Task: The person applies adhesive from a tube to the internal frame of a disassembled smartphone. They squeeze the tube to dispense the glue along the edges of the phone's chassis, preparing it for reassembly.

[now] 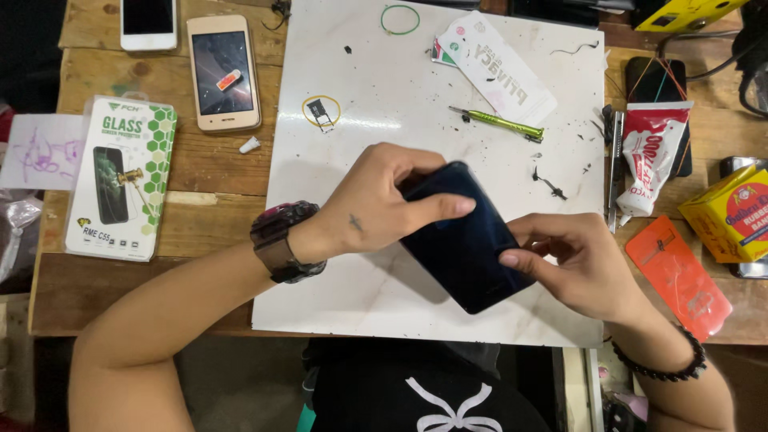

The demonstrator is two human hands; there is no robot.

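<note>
The dark phone point(464, 240) sits tilted above the white marble board point(352, 272), gripped at both ends; my left hand point(376, 204) clasps its upper end, thumb laid across the glass, while my right hand point(572, 260) pinches the lower corner. I judge I'm pressing or seating its face; next calls for steady, even thumb pressure. Both wrists are bent inward; the green screwdriver point(498, 122) lies apart on the board.

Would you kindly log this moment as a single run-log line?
left hand: grips dark phone top end | right hand: holds its lower right edge | phone: tilted over white board | green screwdriver: lying on board
</note>
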